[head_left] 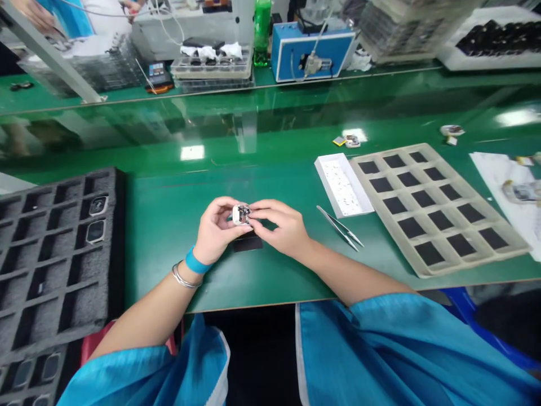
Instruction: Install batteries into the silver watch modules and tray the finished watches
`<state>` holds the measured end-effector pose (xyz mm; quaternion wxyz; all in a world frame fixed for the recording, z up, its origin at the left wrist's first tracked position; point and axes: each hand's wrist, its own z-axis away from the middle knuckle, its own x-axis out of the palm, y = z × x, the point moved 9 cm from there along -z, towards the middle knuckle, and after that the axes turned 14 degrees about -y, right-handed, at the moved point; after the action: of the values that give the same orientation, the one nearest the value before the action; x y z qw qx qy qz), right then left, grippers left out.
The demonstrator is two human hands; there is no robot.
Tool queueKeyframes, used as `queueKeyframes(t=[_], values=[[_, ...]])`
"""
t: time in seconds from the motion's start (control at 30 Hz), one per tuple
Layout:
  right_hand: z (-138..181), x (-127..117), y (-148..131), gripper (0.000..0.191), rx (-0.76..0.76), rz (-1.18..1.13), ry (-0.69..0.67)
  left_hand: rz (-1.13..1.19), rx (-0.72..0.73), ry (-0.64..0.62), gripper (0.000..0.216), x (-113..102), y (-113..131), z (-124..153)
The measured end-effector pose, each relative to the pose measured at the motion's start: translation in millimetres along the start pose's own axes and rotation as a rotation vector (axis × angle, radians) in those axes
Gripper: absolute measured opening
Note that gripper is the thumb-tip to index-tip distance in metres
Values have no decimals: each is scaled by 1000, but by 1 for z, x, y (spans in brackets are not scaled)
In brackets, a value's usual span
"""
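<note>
My left hand [215, 230] and my right hand [279, 223] meet above the green bench mat [177, 265]. Their fingertips pinch a small white device [242, 214] with dark, metallic internals showing on top. Beneath the hands lies a flat black pad [248, 243], partly hidden by them. Steel tweezers [340, 228] rest to the right of my right hand, not touched. Beyond them stands a shallow white box [342, 186] holding small pale parts.
A beige tray [431, 210] with black-lined compartments lies at right. A grey foam tray [54, 254] holding several dark-faced devices sits at left. A raised shelf at the back carries a blue machine [313, 52], trays and a green bottle [262, 32].
</note>
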<state>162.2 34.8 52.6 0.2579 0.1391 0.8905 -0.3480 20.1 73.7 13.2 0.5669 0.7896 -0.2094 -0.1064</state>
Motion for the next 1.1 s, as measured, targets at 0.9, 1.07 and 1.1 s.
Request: queueKeyframes(t=[0.9,1.07,1.1], values=[[12,50,60,28,559,-892,-277,420,-369,4,46,-9,-29,4],[16,58,59,53,608,-905,-295,471,-400,-24,47,-5,-33,5],[17,61,57,52,608,-913,-325,471,-391,-27,48,-5,-32,5]])
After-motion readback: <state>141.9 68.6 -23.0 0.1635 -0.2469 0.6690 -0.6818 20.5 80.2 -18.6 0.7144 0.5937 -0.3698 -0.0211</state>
